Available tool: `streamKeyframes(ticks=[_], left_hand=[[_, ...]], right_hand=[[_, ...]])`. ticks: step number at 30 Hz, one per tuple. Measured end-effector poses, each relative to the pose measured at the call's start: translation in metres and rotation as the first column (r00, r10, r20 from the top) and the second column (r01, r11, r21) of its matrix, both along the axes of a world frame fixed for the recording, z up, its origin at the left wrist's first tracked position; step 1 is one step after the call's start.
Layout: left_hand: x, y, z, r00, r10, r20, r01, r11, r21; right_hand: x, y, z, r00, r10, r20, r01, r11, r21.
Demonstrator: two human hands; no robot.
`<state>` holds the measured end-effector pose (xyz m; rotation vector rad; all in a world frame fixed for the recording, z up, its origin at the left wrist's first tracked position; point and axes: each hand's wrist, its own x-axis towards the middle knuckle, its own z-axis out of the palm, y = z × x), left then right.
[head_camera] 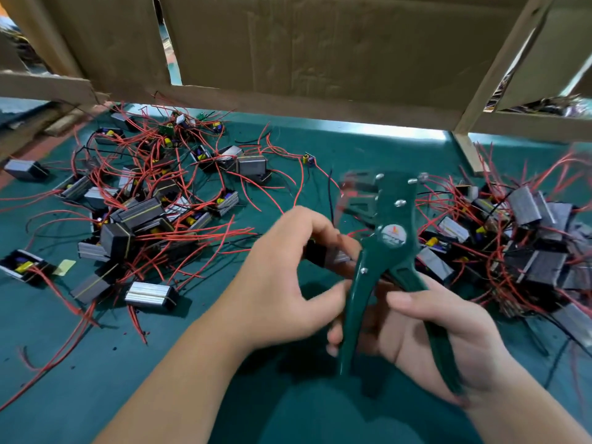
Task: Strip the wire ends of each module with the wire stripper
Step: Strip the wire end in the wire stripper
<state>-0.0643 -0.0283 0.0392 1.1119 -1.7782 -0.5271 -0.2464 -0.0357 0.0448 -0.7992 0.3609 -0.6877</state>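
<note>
Just left of stripper (pixel 389 248) pivot: module (pixel 323 256), gripped in left hand (pixel 282 283), fingers curled over it, thumb beneath. Stripper head above pivot, blurred; cannot tell if wire end sits in jaws.
Judgement: feed one wire end straight into notch, keep module steady, squeeze fully, no twisting.
Right hand (pixel 448 341) below pivot, clamped round both handles, handles spread.
Module piles left (pixel 144 203) and right (pixel 528 245) of stripper, on green worktop (pixel 96 363).

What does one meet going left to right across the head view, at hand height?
Left pile of modules → left hand holding a module → wire stripper in the right hand → right pile of modules.
</note>
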Motion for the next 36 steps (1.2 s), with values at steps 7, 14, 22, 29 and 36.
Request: streamKeyframes(ticks=[7,14,22,29,36], left_hand=[[0.014,-0.008,-0.008,0.928,0.293,0.232,-0.291,0.956,-0.040],[0.022,-0.018,-0.025,0.700,0.439,0.564,-0.608,0.780,0.148],[0.022,-0.016,-0.010,0.871,0.438,0.223,-0.460,0.886,0.058],[0.010,-0.011,-0.008,0.823,0.537,0.186,-0.494,0.838,-0.233],[0.016,-0.012,-0.005,0.942,0.327,0.070,-0.315,0.938,-0.143]], right_hand=[[-0.001,-0.012,-0.003,0.855,-0.487,-0.181,0.461,0.871,-0.167],[-0.020,-0.024,0.004,0.857,-0.433,-0.280,0.457,0.889,0.021],[-0.015,-0.017,0.002,0.937,-0.340,-0.086,0.340,0.940,-0.007],[-0.014,-0.013,0.002,0.952,-0.305,0.008,0.305,0.952,0.030],[-0.012,-0.014,0.003,0.944,-0.325,-0.054,0.326,0.945,0.013]])
